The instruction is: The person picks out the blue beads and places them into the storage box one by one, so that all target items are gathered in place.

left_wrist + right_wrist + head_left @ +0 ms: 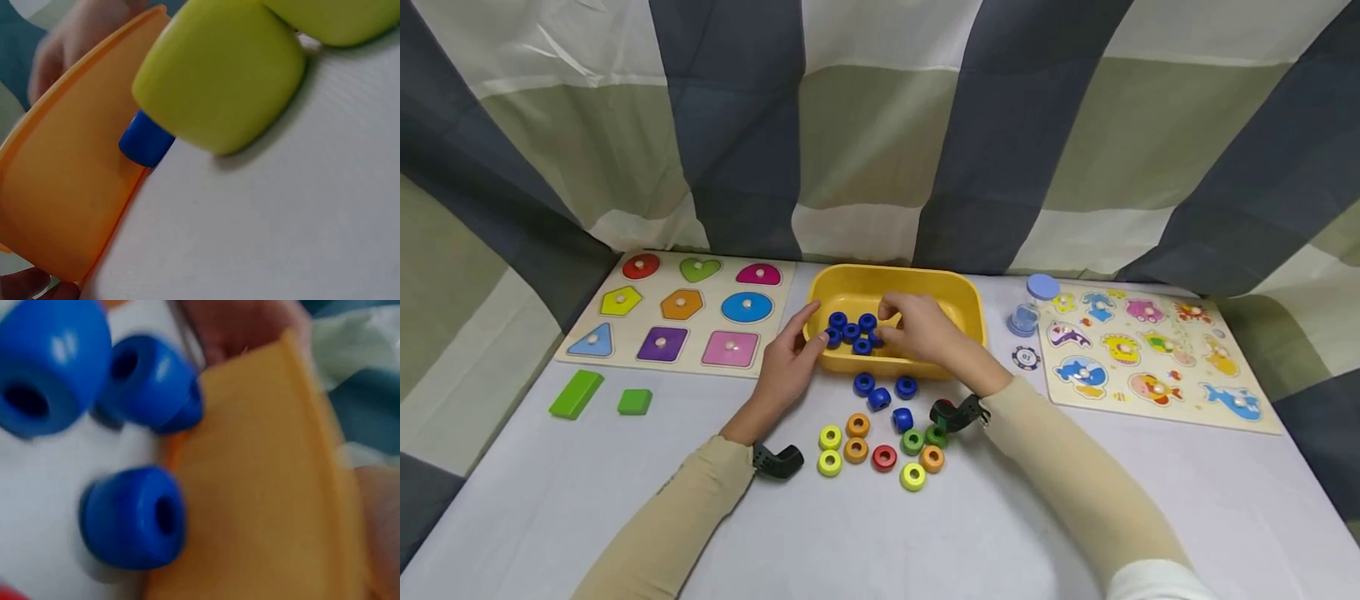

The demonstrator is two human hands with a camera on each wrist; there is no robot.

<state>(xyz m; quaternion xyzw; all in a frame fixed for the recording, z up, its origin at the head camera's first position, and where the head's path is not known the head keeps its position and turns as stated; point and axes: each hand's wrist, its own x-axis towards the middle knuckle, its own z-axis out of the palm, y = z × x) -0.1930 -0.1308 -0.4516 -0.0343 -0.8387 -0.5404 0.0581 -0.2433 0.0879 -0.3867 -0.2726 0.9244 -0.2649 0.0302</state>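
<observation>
A yellow tray stands in the middle of the table with several blue beads gathered at its left end. My left hand holds that end, its thumb over the rim and the fingers along the outside; fingertips show at the tray wall in the left wrist view. Reaching in over the front rim, my right hand pinches a blue bead beside the group, partly hidden by the fingers. More blue beads lie just outside the front wall.
Nearer me lie yellow, orange, green and red beads. A shape puzzle board and green blocks sit left. Right are an hourglass, a poker chip and a sea-animal puzzle board.
</observation>
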